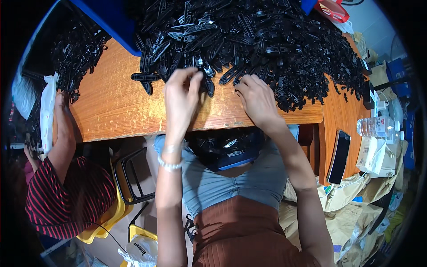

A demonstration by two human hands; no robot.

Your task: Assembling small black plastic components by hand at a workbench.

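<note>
A large heap of black plastic parts (pixel 249 35) covers the back of the wooden table (pixel 129 107). My left hand (pixel 181 91) is at the heap's front edge, thumb and fingers pinched together; their tips meet beside a long black piece (pixel 209 85), and whatever is between them is hidden. To the right, my right hand (pixel 257 99) has its fingers curled down at the pile's edge, where smaller black clips (pixel 291 91) begin. The fingertips hide what they grip, if anything. Two oval black pieces (pixel 145 77) lie apart, left of my left hand.
A blue bin (pixel 109 22) stands at the back left. On my lap, below the table edge, sits a blue container (pixel 231 161) with black parts. At right are a phone (pixel 339 156) and a plastic bottle (pixel 376 127). Another person's arm (pixel 64 129) reaches in at left.
</note>
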